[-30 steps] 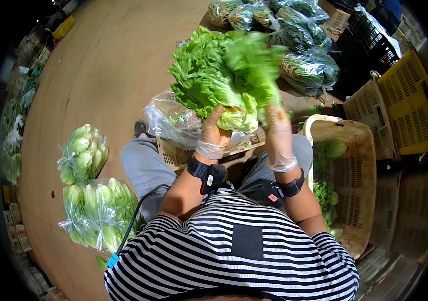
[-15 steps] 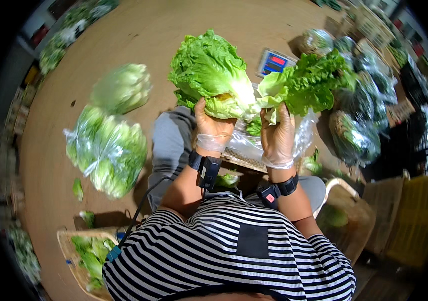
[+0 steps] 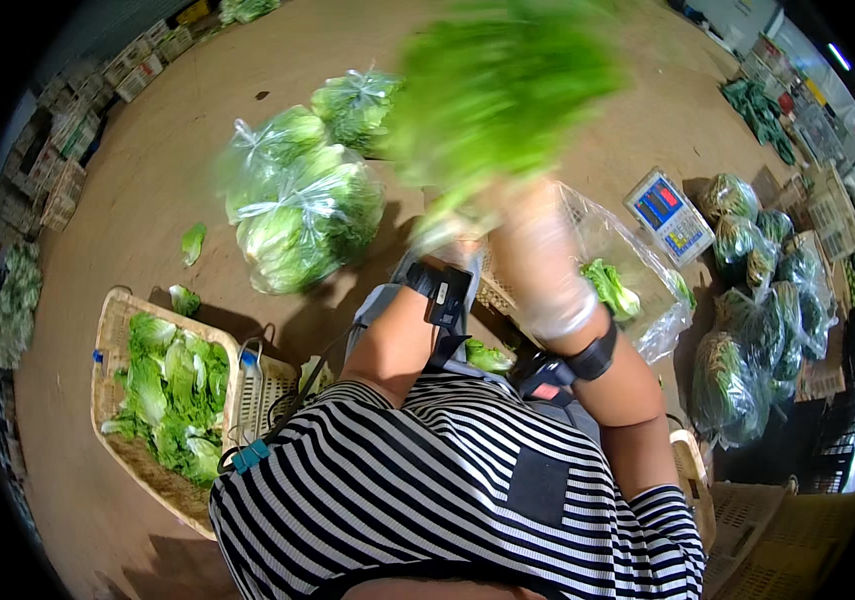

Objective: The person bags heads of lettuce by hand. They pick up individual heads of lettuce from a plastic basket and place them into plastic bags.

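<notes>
A bright green lettuce [image 3: 507, 95], smeared by motion, is held up at the top middle. My right hand [image 3: 535, 245], in a thin clear glove, is at its base with the fingers closed round it, though blurred. Beside it, lower left, my left hand [image 3: 459, 250] is mostly hidden behind a pale blurred leaf [image 3: 447, 218]; its fingers do not show clearly. Below the hands, a crate lined with a clear plastic bag [image 3: 652, 300] holds a small lettuce piece [image 3: 612, 288].
Knotted clear bags of lettuce [image 3: 307, 225] lie on the floor at left. A basket [image 3: 112, 390] with loose lettuce leaves [image 3: 172, 385] stands lower left. Right of the lined crate is a digital scale [image 3: 669, 215], with bagged green vegetables [image 3: 732, 385] beyond it.
The lettuce has moved up and right, with my right hand now at its base. My left hand is lower and partly covered. The view has shifted, showing more of the left basket and the scale.
</notes>
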The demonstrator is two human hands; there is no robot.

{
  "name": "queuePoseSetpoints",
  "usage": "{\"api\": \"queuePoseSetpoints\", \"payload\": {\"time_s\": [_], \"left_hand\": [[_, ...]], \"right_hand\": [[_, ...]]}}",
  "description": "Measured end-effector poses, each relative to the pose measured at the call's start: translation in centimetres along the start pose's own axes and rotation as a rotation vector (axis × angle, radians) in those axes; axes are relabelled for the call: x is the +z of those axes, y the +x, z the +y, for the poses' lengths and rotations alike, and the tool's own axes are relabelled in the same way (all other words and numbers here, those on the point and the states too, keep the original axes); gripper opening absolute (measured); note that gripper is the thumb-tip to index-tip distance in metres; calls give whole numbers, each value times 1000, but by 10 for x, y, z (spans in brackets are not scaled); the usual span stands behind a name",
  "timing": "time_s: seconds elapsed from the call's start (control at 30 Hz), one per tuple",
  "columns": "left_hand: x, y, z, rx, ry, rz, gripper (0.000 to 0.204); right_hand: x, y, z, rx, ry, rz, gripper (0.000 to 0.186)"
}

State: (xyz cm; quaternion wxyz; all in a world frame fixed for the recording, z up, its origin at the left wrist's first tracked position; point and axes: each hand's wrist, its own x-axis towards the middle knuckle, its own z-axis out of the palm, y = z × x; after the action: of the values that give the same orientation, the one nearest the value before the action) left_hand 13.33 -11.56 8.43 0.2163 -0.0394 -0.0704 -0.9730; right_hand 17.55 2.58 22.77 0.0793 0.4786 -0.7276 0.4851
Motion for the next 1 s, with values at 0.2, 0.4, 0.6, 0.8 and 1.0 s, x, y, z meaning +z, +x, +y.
{"api": "queuePoseSetpoints", "payload": {"time_s": [0.2, 0.4, 0.6, 0.8, 1.0], "left_hand": [[50, -41, 25, -33, -14, -215, 70], [58, -40, 24, 68, 154, -251, 60], [63, -36, 10, 63, 79, -53, 53], [54, -30, 26, 123, 37, -69, 57], [55, -35, 35, 101, 54, -47, 50]], "right_hand": [[32, 25, -5, -13, -347, 352, 54], [36, 16, 47, 151, -16, 401, 29], [42, 15, 63, 205, 730, 865, 16], [7, 5, 101, 420, 976, 1002, 13], [43, 7, 45, 65, -318, 343, 21]]}}
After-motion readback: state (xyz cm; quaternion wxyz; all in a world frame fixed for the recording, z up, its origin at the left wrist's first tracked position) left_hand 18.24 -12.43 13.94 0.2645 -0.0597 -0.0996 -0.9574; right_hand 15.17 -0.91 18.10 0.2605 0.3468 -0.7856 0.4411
